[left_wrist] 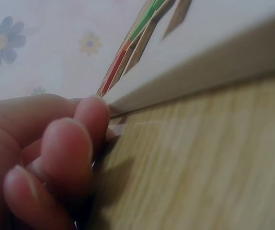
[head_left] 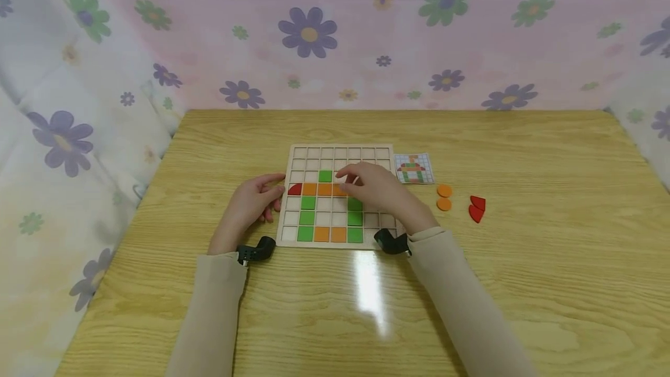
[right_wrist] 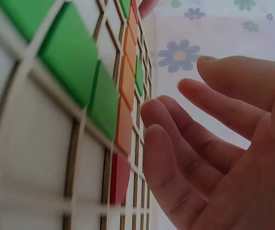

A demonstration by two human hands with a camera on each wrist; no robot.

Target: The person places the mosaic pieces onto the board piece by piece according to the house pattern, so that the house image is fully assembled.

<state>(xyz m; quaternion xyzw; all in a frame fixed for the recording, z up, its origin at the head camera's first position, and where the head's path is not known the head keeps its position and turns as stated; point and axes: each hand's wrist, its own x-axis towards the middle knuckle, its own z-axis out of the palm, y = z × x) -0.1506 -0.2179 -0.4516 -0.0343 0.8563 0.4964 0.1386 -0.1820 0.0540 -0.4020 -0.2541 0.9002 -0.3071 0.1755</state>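
Observation:
A square wooden grid board (head_left: 321,219) lies on the table with green, orange and red tiles set in some cells. A lone green square (head_left: 325,176) sits above the orange row (head_left: 310,189); a red quarter-round piece (head_left: 295,189) is at that row's left end. My left hand (head_left: 248,202) rests at the board's left edge, fingertips against it, fingers loosely bent. Above the board's right half hovers my right hand (head_left: 378,188), thumb and fingers apart. Nothing shows between its fingers in the right wrist view, where another red piece (right_wrist: 120,177) is visible in the board.
A small pattern card (head_left: 414,169) lies by the board's upper right edge. Right of the board are two orange discs (head_left: 444,191) and two red quarter-round pieces (head_left: 477,209) on the wooden table (head_left: 549,284). Flowered cloth (head_left: 361,34) hangs behind.

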